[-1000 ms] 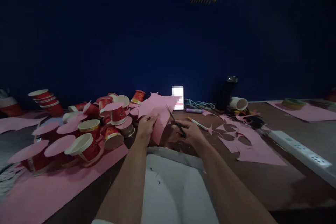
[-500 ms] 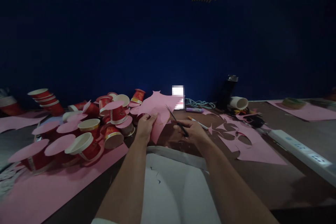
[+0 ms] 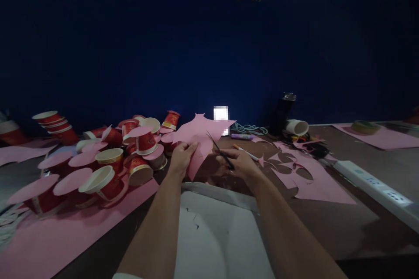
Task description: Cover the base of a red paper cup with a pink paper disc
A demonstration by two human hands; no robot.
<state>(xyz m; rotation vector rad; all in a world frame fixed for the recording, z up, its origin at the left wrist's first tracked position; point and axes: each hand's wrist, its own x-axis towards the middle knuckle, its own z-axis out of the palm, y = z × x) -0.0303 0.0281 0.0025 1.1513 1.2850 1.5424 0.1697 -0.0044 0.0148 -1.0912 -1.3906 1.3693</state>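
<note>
Above the worktop (image 3: 343,226), holds pink paper (image 3: 200,134) in left hand (image 3: 182,158), scissors (image 3: 224,156) in right hand (image 3: 242,164). Seems light, bendy; pinch near edges.

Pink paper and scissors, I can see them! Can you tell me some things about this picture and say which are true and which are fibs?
1. The right hand holds scissors. True.
2. The left hand holds nothing. False: it holds pink paper.
3. The white power strip is to the right of the right hand. True.
4. The sheet with holes is blue. False: it is pink.
5. A stack of red cups is on the left of the picture. True.
</note>
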